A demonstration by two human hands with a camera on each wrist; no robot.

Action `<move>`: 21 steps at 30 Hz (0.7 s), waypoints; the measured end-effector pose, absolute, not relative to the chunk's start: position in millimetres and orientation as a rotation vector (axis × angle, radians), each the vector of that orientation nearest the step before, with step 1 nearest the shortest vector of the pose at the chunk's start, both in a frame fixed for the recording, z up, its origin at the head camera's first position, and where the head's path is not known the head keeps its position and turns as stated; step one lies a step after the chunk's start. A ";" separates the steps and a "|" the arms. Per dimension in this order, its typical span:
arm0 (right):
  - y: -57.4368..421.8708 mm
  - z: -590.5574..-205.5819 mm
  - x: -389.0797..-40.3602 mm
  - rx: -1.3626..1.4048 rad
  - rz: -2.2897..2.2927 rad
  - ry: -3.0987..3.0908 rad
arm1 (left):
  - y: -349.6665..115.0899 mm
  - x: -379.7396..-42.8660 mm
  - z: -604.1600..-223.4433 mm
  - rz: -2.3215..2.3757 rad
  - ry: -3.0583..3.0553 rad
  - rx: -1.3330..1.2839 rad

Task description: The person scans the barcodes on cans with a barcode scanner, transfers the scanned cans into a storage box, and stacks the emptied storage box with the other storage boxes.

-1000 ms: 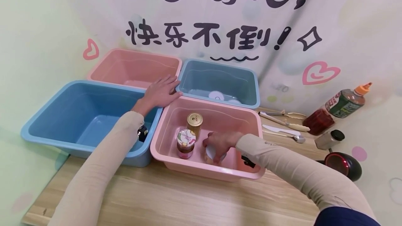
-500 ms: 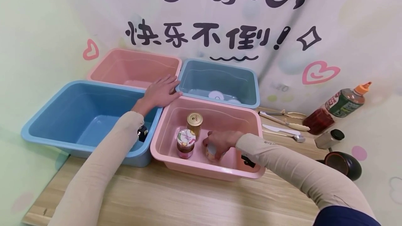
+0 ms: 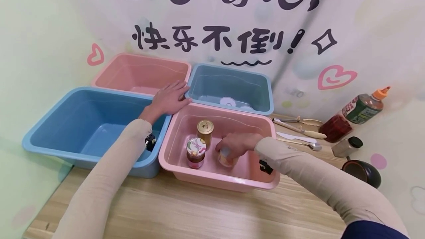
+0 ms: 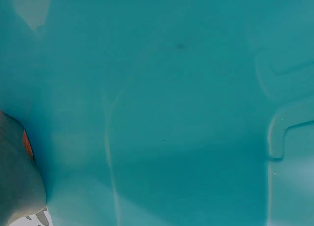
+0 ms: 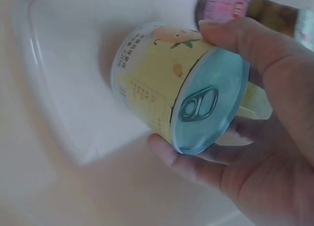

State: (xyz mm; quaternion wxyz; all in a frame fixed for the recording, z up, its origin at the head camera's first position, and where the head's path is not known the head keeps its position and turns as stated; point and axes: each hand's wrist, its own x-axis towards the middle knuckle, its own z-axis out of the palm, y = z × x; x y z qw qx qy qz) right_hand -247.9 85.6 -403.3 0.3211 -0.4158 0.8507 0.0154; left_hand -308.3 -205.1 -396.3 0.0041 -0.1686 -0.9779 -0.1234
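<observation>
Four bins (image 3: pixel 84 121), two blue and two pink, on one counter (image 3: pixel 199 209). The front pink bin (image 3: pixel 250 130) contains two jars (image 3: pixel 196 146) and one can (image 5: pixel 181 88), pale yellow, fruit-printed, with a ring-pull lid. Right hand (image 3: pixel 238 145): fingers clamped round the can. Left hand (image 3: pixel 169 99): on the bin rims, fingers straight, thumb apart.

The right hand (image 5: pixel 270 172) gripped a short yellow cylindrical can (image 5: pixel 181 88) printed with orange fruit, its thumb on one side and its fingers curled against the opposite side. The can's pale-blue metal pull-tab lid faced the wrist. A whitish-pink plastic tub (image 5: pixel 68 88) lay beneath, one rounded corner of its floor near the can. Just past the thumb was a glass jar (image 5: pixel 255 8) with a pink label and brown contents. Haze made it hard to tell whether the can touched the floor.
</observation>
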 end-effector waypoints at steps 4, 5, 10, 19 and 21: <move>90.9 -386.2 -246.1 -1.089 -0.019 2.270 | -205.3 -308.4 -397.0 -0.384 -3.066 -0.528; 92.5 -381.6 -245.7 -1.091 -0.040 2.276 | -205.3 -308.4 -397.0 -0.383 -3.066 -0.527; 100.7 -357.8 -246.2 -1.126 -0.138 2.295 | -205.5 -308.1 -396.8 -0.387 -3.064 -0.521; 122.2 -315.7 -250.6 -1.139 -0.173 2.377 | -205.5 -307.6 -397.5 -0.393 -3.069 -0.518; 127.7 -305.3 -250.9 -1.126 -0.198 2.409 | -205.7 -307.4 -397.2 -0.390 -3.067 -0.516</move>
